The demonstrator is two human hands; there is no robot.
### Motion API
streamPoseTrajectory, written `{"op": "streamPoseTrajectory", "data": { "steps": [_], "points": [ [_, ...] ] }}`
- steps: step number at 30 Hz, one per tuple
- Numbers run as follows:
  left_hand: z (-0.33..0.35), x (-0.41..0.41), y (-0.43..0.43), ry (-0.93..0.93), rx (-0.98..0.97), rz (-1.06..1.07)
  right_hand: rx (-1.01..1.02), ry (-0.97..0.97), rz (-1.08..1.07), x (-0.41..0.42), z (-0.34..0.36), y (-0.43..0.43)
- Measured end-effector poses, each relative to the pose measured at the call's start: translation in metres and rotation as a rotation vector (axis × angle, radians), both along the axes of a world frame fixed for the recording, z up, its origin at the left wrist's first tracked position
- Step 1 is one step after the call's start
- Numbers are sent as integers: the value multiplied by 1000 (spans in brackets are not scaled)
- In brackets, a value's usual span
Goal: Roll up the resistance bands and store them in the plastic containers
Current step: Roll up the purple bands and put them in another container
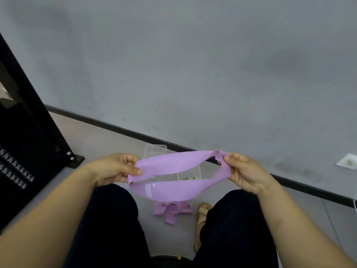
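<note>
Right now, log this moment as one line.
left hand: grips purple band | right hand: pinches other end | state: unrolled | clear container: on floor | loose bands: on floor

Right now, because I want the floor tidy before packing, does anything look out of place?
Yes. A crumpled heap of purple bands lies loose on the floor beside the sandal, unrolled and outside the clear plastic container. The band pinched between the left hand and right hand is not rolled either.
</note>
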State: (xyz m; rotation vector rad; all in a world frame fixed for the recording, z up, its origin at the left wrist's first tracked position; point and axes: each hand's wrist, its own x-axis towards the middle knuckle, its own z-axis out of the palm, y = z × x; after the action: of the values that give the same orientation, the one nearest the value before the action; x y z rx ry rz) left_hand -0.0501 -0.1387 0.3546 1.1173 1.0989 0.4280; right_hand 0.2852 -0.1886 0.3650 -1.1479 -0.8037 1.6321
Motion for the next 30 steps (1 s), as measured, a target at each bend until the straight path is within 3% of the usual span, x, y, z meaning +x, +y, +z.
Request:
{"op": "streamPoseTrajectory", "data": {
  "steps": [3,7,10,14,16,18,23,27,30],
  "points": [
    [-12,5,2,155,173,270,0,-227,-10,4,-7,7],
    [-16,12,0,176,340,589,37,-450,19,6,-6,13],
    [-15,18,-3,242,439,608,125,-639,-58,5,-3,18],
    [-12,28,-5,259,491,455,284,-850,-353,4,0,24],
    [-13,32,-6,295,455,321,270,-784,-456,2,0,25],
    [-15,32,-7,302,380,160,211,-599,-531,1,-2,26],
    [-22,17,-12,-20,75,-126,49,-53,-553,8,-12,24],
    [-26,6,-15,-171,-26,-140,15,11,-479,11,-19,21],
    [-25,9,-16,-16,34,14,37,-5,-441,11,-21,20]
  ]
}}
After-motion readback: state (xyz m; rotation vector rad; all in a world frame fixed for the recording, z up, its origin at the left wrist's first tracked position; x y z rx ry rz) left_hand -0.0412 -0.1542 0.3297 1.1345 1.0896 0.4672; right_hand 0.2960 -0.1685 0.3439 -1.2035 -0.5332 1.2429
